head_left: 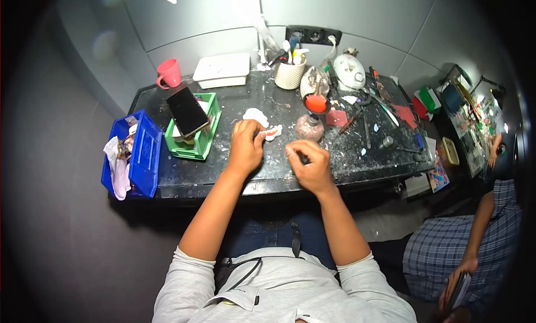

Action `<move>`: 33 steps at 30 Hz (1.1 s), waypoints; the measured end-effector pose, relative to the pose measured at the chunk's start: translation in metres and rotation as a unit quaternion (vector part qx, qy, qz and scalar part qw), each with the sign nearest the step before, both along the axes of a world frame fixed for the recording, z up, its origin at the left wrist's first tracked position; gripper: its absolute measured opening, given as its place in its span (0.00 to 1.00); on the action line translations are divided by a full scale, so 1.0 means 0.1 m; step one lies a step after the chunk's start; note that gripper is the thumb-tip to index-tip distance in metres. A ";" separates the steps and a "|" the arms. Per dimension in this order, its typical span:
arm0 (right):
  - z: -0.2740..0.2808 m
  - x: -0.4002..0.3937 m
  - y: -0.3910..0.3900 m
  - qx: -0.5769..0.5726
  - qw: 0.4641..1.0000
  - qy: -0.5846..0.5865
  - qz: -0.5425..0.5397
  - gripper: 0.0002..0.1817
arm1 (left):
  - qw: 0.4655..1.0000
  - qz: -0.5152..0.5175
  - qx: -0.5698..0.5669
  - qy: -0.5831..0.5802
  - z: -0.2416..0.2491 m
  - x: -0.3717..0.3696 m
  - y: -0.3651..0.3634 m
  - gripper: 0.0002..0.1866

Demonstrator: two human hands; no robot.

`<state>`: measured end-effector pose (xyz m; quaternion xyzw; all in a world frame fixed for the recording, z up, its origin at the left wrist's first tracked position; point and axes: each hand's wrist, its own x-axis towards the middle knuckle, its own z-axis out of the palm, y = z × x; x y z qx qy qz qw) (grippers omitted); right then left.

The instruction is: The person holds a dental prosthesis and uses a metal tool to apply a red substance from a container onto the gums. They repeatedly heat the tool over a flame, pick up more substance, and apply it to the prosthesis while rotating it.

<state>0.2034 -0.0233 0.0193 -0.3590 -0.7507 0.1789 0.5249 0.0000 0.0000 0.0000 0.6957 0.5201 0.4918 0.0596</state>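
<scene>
My left hand (247, 145) rests at the table's middle, fingers bent and thumb against a small white plaster-like piece (272, 133) with an orange-red strip on it. Just beyond those fingers lies another white lump (255, 116). My right hand (311, 165) is curled above the table's front part, thumb and index finger pressed together; whatever they pinch is too small or hidden to make out. A round glass jar (310, 129) with pinkish contents stands right behind this hand. Over the jar's neck shows a bright orange-red round thing (316, 104).
At left are a blue bin (146, 161) and a green bin (205, 141) with a black phone (188, 110) on top. Behind stand a pink mug (170, 73), white tray (222, 66) and woven tool cup (289, 76). Tools litter the right. A person (463, 250) sits at right.
</scene>
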 end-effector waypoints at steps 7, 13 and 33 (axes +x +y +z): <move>0.17 1.14 0.45 -0.088 0.969 -0.031 -0.230 0.07 | 0.999 -0.010 -0.006 0.040 0.00 0.08 -0.08 0.04; 0.49 1.70 0.95 -0.249 0.884 -0.262 -0.297 0.12 | 0.996 -0.015 -0.046 0.073 0.12 0.13 -0.11 0.08; 0.18 1.74 1.10 -0.235 0.830 -0.332 -0.383 0.09 | 0.998 -0.010 0.002 0.062 0.23 0.08 -0.19 0.08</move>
